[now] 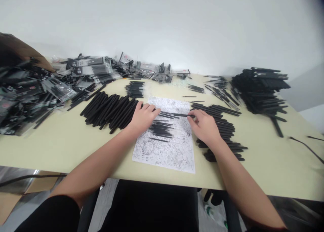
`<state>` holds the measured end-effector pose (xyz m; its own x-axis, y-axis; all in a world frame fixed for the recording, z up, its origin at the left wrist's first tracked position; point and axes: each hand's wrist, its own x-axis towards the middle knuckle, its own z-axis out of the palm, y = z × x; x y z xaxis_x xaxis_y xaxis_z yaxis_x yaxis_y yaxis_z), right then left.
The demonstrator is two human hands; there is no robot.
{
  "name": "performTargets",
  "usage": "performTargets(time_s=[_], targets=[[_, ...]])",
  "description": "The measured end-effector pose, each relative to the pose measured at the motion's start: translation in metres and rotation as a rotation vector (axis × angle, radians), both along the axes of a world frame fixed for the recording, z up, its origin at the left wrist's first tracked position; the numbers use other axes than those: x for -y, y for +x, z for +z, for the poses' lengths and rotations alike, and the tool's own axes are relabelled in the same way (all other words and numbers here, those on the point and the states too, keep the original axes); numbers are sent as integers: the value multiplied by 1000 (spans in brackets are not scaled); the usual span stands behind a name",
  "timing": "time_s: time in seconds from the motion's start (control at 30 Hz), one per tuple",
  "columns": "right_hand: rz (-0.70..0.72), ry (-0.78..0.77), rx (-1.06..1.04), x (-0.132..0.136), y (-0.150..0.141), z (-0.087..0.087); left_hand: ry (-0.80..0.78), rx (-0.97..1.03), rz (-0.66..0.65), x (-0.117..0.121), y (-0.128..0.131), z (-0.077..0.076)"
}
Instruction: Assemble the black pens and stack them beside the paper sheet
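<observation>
In my right hand (pixel 204 124), thumb and fingers pinch the right end of a slim black pen-like stick (pixel 181 115), which points left across the paper. My left hand (pixel 145 116) is curled at the paper's left edge, close to the left ends of some thin rods. What its fingertips hold, if anything, is hidden. A bundle of thin dark rods (pixel 161 128) lies on a printed white sheet (pixel 164 157) between the hands. Thick black sticks (pixel 108 110) are piled beside my left hand. Another pile of black sticks (pixel 226 125) lies under and beside my right hand.
Heaps of clear packets with dark contents (pixel 91 68) cover the back and left, by a brown bag (pixel 25 46). Small dark rods (pixel 135 89) lie beyond the sheet. A tall stack of black sticks (pixel 260 87) stands at right, near a dark cable (pixel 306 147).
</observation>
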<state>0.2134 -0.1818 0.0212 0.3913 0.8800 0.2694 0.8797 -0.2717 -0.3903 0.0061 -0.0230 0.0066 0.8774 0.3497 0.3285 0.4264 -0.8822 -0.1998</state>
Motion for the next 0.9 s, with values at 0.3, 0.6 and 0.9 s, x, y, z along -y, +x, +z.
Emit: performTargets(time_s=[0.3, 0.6, 0.9], targets=[[-7, 1, 7, 0, 1, -2, -25, -47, -61, -2, 1, 1], [-23, -2, 3, 0, -1, 0, 20, -102, -58, -1, 1, 2], [-51, 3, 17, 0, 0, -1, 6, -145, -38, -3, 0, 4]])
